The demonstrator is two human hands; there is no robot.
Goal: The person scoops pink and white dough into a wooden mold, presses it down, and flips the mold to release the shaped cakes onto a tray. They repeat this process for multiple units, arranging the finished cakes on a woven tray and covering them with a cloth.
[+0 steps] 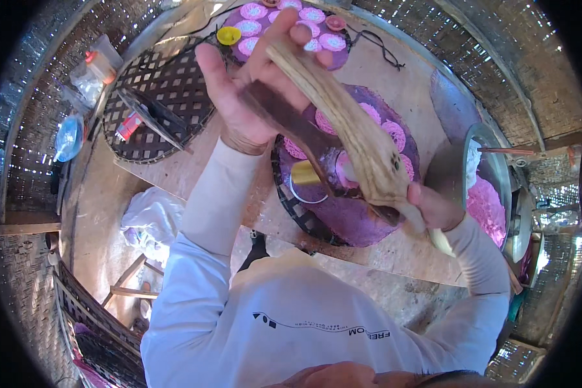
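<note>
A long wooden hand press made of two levers spans both my hands above the table. Its upper lever (pixel 346 119) is pale wood; the lower lever (pixel 284 116) is dark brown. The levers stand apart, with pink dough (pixel 346 169) between them near a gold-coloured cylinder (pixel 305 172). My left hand (pixel 255 97) is palm up, thumb out, and the two handle ends lie across its palm and fingers. My right hand (pixel 436 207) is closed around the joined end. Beneath the press, pink stringy rounds (pixel 394 137) lie on a purple round sheet (pixel 362 233), partly covered by the press.
Another purple sheet with pink rounds (pixel 249 28) lies at the far side, beside a yellow cup (pixel 228 35). An open-weave round tray (pixel 187 107) sits at left. A metal basin (pixel 506 174) holding pink dough stands at right. White cloth (pixel 152 216) lies near my left elbow.
</note>
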